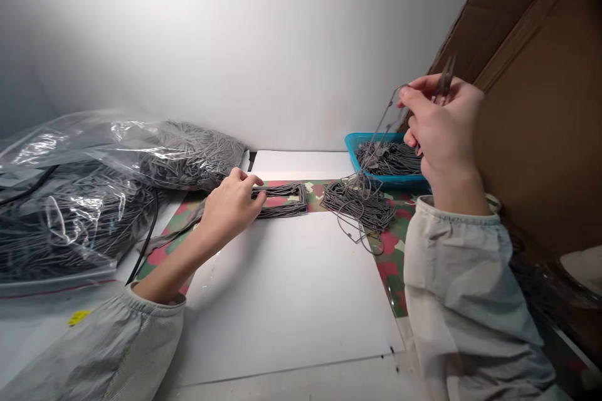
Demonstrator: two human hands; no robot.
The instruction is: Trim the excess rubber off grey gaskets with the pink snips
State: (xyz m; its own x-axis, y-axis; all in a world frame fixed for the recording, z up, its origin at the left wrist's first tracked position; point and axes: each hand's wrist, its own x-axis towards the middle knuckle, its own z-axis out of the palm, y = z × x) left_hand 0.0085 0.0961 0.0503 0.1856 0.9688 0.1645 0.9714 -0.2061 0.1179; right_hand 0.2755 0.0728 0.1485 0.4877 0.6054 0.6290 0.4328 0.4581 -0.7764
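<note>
My right hand (446, 125) is raised at the right, thumb and fingertips pinching thin grey rubber-like loops (382, 119) that hang down to a tangled pile. A small pointed metal tool (444, 83) is tucked in the same hand; whether it is tweezers or snips I cannot tell. The pile of grey loops (360, 207) lies at the right end of the white sheet. My left hand (232, 203), thumb and fingers apart, is at the left end of neatly stacked rectangular grey loops (286, 208). Its fingertips partly hide that stack, and contact is unclear.
Clear plastic bags (183, 153) full of grey strands fill the left side. A blue basket (350, 144) of similar loops stands behind the pile. Cardboard (540, 88) rises at the right. A white sheet (286, 301) covers part of the camouflage-patterned mat (392, 272).
</note>
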